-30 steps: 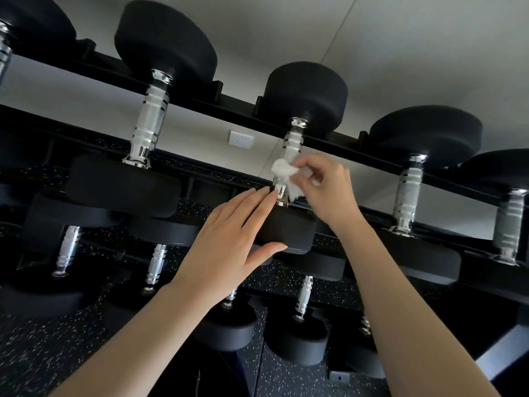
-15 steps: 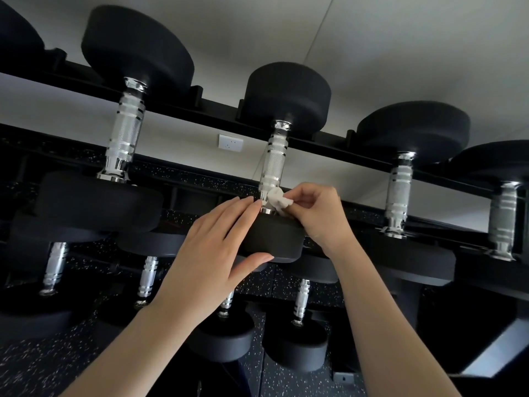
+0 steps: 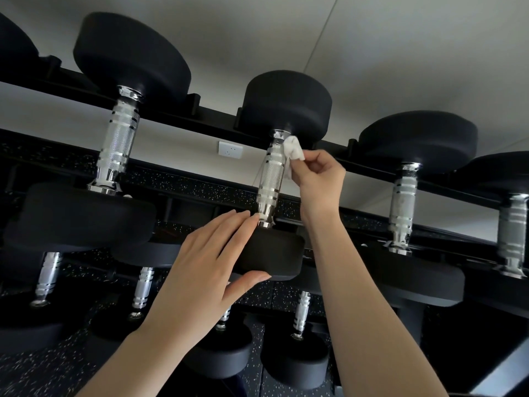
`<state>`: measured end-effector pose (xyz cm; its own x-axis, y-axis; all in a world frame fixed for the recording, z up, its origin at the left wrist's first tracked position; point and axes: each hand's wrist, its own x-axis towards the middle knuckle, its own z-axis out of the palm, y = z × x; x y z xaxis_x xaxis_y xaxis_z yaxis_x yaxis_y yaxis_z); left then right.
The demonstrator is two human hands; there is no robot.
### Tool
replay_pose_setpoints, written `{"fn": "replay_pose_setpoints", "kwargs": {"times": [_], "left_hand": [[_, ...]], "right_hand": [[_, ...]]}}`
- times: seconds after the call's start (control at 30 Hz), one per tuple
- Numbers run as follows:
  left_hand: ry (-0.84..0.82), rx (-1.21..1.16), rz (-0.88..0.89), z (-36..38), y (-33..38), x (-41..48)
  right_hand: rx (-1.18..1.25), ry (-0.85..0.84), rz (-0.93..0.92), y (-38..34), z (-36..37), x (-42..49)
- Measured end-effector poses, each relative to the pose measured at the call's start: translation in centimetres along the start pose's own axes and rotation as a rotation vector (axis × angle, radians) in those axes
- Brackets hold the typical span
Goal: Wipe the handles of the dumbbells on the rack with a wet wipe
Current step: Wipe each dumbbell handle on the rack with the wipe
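Black dumbbells with chrome knurled handles lie across the black rack (image 3: 177, 116). My right hand (image 3: 320, 179) pinches a crumpled white wet wipe (image 3: 293, 151) against the upper right side of the middle dumbbell's handle (image 3: 270, 179). My left hand (image 3: 206, 267) rests on that dumbbell's near black head (image 3: 274, 259), fingers straight over the top and thumb under its front edge. The fingertips reach the base of the handle.
A larger dumbbell (image 3: 117, 150) lies to the left, and two more handles (image 3: 403, 202) sit to the right. A lower tier holds several smaller dumbbells (image 3: 143, 287). A white wall socket (image 3: 230, 149) shows behind the rack. The floor is black and speckled.
My right hand has slid the wipe from the bottom of the middle handle up to its top end. My left hand stays on the near head.
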<state>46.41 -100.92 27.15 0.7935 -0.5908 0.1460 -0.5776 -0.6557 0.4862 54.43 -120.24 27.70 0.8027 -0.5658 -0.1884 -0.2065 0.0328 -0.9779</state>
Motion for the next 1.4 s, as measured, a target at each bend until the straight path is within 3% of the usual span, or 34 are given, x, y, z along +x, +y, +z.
{"fn": "replay_pose_setpoints", "kwargs": {"times": [0.2,0.37,0.77,0.97,1.2,1.4], "left_hand": [[0.004,0.018,0.0,0.1,-0.1,-0.1],[0.008,0.014,0.004,0.1,0.0,-0.1],[0.026,-0.025,-0.001,0.2,0.1,-0.1],[0.028,-0.044,-0.003,0.1,0.1,0.0],[0.037,-0.146,-0.036,-0.2,-0.5,-0.1],[0.105,-0.243,-0.066,0.0,-0.9,-0.4]], "right_hand": [[0.278,-0.126,0.15,0.3,0.2,1.5],[0.234,-0.33,0.156,1.0,-1.6,0.8],[-0.025,-0.548,0.272,1.5,-3.9,-3.0],[-0.237,-0.527,0.134,0.8,-4.0,-3.9],[-0.457,-0.361,-0.114,0.4,-3.4,-5.0],[-0.807,-0.486,-0.366,-1.6,-1.6,-4.6]]}}
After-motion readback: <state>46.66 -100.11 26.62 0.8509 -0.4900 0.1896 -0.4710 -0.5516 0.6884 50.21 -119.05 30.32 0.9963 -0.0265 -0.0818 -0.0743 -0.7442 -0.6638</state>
